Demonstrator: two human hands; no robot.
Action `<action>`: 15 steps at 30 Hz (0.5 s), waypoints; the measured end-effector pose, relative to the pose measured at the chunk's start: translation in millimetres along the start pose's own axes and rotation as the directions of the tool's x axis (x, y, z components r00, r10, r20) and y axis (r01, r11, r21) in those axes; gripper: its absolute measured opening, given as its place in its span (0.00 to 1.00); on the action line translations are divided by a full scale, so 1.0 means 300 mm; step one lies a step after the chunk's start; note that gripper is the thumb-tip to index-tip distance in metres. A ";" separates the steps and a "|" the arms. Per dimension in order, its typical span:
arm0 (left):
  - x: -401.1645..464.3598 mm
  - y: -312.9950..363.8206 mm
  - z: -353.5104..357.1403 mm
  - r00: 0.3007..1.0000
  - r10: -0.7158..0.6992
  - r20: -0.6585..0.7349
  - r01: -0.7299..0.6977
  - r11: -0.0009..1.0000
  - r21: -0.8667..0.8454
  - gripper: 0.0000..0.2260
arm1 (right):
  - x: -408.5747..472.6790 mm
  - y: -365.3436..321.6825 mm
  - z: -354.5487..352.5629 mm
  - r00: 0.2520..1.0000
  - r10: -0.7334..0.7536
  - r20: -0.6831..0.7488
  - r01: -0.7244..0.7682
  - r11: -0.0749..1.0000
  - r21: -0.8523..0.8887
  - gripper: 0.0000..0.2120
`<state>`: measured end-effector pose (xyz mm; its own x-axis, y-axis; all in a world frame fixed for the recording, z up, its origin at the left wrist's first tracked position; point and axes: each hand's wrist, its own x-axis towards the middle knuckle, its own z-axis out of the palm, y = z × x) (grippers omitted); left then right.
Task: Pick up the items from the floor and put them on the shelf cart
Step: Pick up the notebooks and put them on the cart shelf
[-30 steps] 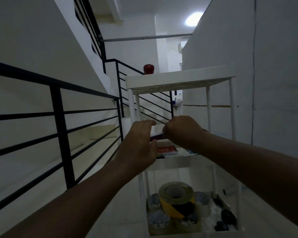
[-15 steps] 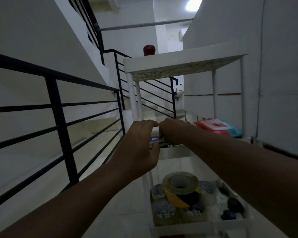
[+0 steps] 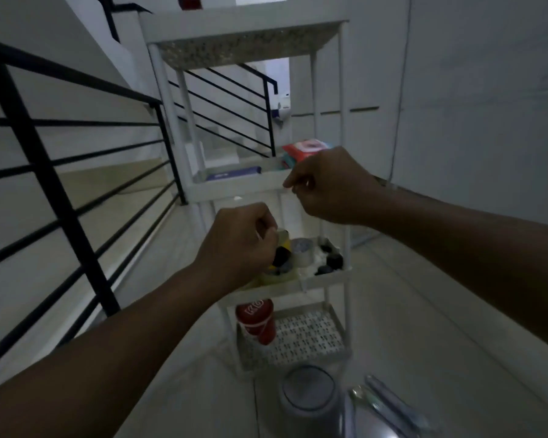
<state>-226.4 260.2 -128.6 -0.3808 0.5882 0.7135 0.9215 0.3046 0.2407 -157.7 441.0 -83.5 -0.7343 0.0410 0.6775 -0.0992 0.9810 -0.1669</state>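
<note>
Left arm: bare forearm reaches forward and up from the lower left edge.
Left hand (image 3: 239, 240): back toward the camera, fingers curled in loosely; nothing visibly gripped.
Right arm: bare forearm comes in from the right edge, angled left.
Right hand (image 3: 331, 184): higher and farther out than the left, fingers curled, thumb and forefinger tips close together.

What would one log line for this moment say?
left hand: fingers curled, empty | right hand: fingers curled, empty | blue box: on cart second shelf | round container: on floor
</note>
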 end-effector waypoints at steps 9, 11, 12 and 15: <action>-0.240 0.194 0.160 0.990 -0.033 0.138 0.053 0.988 -0.148 0.03 | -0.463 -0.004 -0.010 0.989 0.123 0.085 -0.130 0.988 0.081 0.11; -0.273 0.217 0.192 0.986 -0.045 0.161 0.075 0.980 -0.184 0.04 | -0.532 0.011 0.002 0.982 0.159 0.099 -0.168 0.981 0.095 0.12; -0.287 0.228 0.207 0.983 -0.045 0.176 0.080 0.976 -0.202 0.04 | -0.563 0.018 0.007 0.978 0.178 0.111 -0.189 0.977 0.102 0.12; -0.331 0.249 0.249 0.977 -0.056 0.204 0.102 0.970 -0.221 0.04 | -0.645 0.038 0.034 0.963 0.214 0.163 -0.231 0.968 0.094 0.12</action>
<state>-125.5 280.5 -230.8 -0.4397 0.7102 0.5498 0.8718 0.1902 0.4514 -23.6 442.2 -223.7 -0.8380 0.2181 0.5002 0.0101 0.9226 -0.3855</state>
